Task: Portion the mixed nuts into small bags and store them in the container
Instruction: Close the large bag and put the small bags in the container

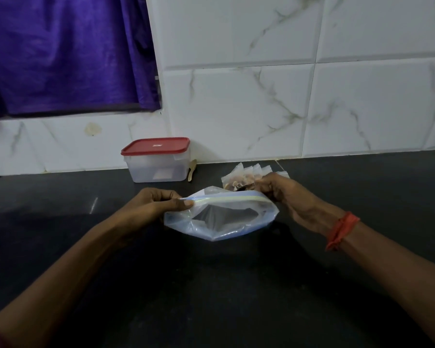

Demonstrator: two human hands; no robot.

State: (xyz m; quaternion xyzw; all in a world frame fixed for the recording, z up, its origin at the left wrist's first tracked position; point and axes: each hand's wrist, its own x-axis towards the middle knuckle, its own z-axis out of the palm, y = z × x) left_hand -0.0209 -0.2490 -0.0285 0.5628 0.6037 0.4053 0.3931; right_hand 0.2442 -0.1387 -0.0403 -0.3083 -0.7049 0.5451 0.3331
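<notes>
Done: small bags (237,180), right of the container (157,169), appear to hold nuts.
Hands: left hand (158,202) and right hand (286,194) pinch the zip bag (224,223) ends.
Left: storing; lid (156,146) on.

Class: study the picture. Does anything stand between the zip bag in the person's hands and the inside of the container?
Yes: the red lid sits on the container, covering its opening. Nothing else shows on the counter between it and the zip bag, pinched by the left hand and right hand.
</notes>
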